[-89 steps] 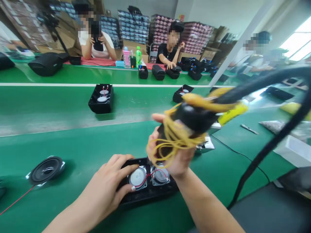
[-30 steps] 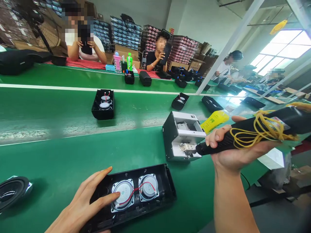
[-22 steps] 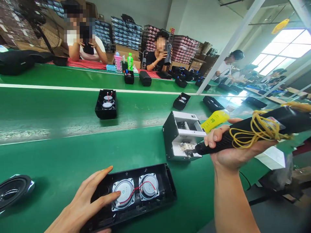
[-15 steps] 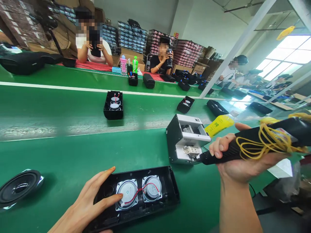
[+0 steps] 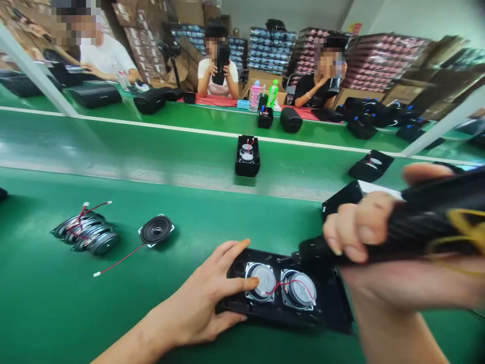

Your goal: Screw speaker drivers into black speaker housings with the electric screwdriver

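My left hand point(image 5: 215, 288) grips the left end of a black speaker housing point(image 5: 261, 319), one fingertip resting on the left of two round speaker drivers point(image 5: 264, 280). A red wire runs across to the right-hand driver point(image 5: 301, 289). Wrapped in my right hand point(image 5: 364, 237) is a black electric screwdriver point(image 5: 417, 222) with a yellow cord point(image 5: 466, 227). Its tip points left over the housing's far edge, near the left driver; whether it touches a screw I cannot tell. Behind the right hand, a screw feeder point(image 5: 343, 199) is mostly hidden.
To the left lie a loose speaker driver point(image 5: 156, 231) with a red lead and a row of several drivers point(image 5: 87, 232). Another housing with drivers point(image 5: 247, 157) sits on the green conveyor point(image 5: 170, 154). Across it, people sit among finished speakers point(image 5: 94, 94) and bottles point(image 5: 273, 93).
My right hand has brought the screwdriver from the screw feeder leftward, over the housing. The view has swung left, bringing the row of drivers into sight. My left hand keeps its hold.
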Available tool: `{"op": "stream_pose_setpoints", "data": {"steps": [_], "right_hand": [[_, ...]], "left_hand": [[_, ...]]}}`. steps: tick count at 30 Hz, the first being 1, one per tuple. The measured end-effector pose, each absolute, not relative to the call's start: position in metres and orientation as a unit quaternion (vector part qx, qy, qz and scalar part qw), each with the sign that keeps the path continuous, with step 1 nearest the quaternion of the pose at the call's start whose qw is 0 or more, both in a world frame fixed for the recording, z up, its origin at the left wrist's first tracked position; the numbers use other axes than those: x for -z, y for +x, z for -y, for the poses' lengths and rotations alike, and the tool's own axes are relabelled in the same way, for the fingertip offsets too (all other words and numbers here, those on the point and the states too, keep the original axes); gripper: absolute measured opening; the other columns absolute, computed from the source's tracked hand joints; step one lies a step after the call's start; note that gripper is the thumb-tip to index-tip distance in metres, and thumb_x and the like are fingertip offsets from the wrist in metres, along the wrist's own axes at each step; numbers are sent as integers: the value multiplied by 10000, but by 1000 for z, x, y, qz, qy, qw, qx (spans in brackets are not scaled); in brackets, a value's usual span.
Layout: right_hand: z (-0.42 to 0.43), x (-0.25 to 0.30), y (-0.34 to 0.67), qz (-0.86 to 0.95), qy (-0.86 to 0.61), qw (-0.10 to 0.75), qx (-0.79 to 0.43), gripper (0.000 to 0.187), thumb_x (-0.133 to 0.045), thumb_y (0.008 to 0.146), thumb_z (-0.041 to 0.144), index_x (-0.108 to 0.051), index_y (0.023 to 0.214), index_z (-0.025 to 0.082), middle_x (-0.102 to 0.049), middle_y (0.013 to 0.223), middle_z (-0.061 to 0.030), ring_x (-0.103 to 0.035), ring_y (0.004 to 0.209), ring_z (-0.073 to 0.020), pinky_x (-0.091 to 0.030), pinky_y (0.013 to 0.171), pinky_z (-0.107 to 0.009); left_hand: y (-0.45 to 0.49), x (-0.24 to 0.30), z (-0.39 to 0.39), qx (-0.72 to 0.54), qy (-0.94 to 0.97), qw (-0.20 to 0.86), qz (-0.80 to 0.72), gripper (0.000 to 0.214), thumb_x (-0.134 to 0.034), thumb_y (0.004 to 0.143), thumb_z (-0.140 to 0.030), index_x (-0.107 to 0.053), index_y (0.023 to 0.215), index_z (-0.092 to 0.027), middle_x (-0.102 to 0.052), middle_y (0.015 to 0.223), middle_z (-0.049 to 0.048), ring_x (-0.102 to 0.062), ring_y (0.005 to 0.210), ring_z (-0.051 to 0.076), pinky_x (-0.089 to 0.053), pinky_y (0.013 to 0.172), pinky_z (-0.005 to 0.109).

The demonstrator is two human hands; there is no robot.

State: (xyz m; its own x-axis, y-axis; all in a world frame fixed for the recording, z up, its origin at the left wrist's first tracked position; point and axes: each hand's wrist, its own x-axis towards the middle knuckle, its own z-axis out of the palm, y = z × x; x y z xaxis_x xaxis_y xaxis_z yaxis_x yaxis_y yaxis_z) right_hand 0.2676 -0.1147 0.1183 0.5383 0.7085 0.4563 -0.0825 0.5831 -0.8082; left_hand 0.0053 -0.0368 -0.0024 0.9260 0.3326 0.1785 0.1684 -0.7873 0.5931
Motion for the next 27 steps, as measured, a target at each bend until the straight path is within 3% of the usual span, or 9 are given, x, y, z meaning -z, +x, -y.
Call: {"op": "stream_pose_setpoints", "data": {"steps": [2, 9, 13, 23, 27], "right_hand": [[92, -112, 243, 425, -345, 789, -277, 617, -626, 900, 868, -773, 1147, 322, -553, 578, 53, -435, 374, -138, -380, 337, -279], [67, -77, 214, 427, -335, 768, -340, 714, -621, 876, 900, -776, 1146, 257, -610, 634, 33, -463, 385, -131, -379, 311, -263], [66, -70, 214, 419, -339, 766, -351, 720, -667, 854, 894, -763, 1147, 243, -615, 657, 37, -489, 400, -129, -402, 324, -260], [61, -68, 216, 442, -344, 748, -357, 719, -596, 891, 906, -746, 1159, 256, -617, 617, 42, -470, 388, -138, -399, 337, -273], [59, -68, 217, 433, -346, 750, -361, 733, -673, 841, 908, -763, 1124, 238, -614, 618, 36, -485, 412, -140, -412, 316, -264]], "left_hand": [[7, 1, 36, -144, 934, 299, -133, 578, -837, 921, -238, -670, 1463, -350, -240, 1828, 98, -291, 1658, 403, -428, 1278, 688], [10, 1, 35, -156, 933, 294, -135, 579, -870, 897, -310, -706, 1451, -352, -313, 1799, 97, -356, 1626, 376, -397, 1303, 653], [10, 2, 35, -151, 937, 281, -143, 635, -903, 852, -323, -713, 1456, -368, -312, 1805, 103, -382, 1612, 409, -423, 1273, 670], [13, -6, 32, -158, 946, 248, -138, 583, -898, 869, -396, -741, 1430, -359, -375, 1775, 130, -490, 1523, 446, -466, 1199, 680], [14, -6, 33, -162, 947, 244, -136, 574, -896, 866, -395, -751, 1419, -345, -396, 1757, 146, -487, 1519, 451, -474, 1181, 674]]}}
